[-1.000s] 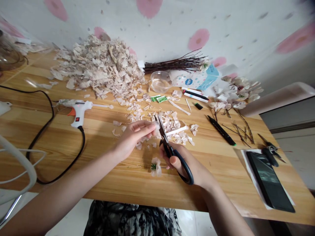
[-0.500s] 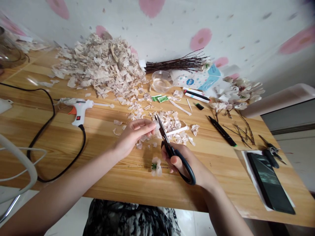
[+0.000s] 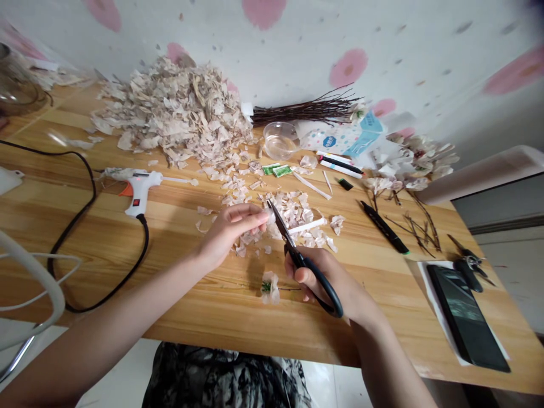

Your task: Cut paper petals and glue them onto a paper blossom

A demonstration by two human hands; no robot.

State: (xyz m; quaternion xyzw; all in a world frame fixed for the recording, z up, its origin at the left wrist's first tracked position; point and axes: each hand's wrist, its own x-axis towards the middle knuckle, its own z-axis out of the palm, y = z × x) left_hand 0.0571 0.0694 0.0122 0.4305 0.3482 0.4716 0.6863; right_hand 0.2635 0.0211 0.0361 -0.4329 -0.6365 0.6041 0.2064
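Observation:
Between thumb and fingers, my left hand (image 3: 232,229) pinches a small pale petal (image 3: 271,215). My right hand (image 3: 321,275) grips black-handled scissors (image 3: 289,238), the blades pointing up and left with their tips beside the petal. Beneath both hands lies a scatter of cut petal scraps (image 3: 293,207), with a white strip (image 3: 306,225) across it. A small flower (image 3: 270,287) with pale petals, a green centre and a thin stem rests on the table below the scissors.
At left, a white glue gun (image 3: 142,187) trails a black cord. A large heap of dried petals (image 3: 178,113) sits by the wall near bundled twigs (image 3: 301,110) and a clear plastic bowl (image 3: 280,140). To the right are a black marker (image 3: 385,226), pliers (image 3: 470,269) and a phone (image 3: 467,317).
My right hand and the scissors have shifted slightly right, and the blades appear closer together. My left hand stays nearly in place with the petal.

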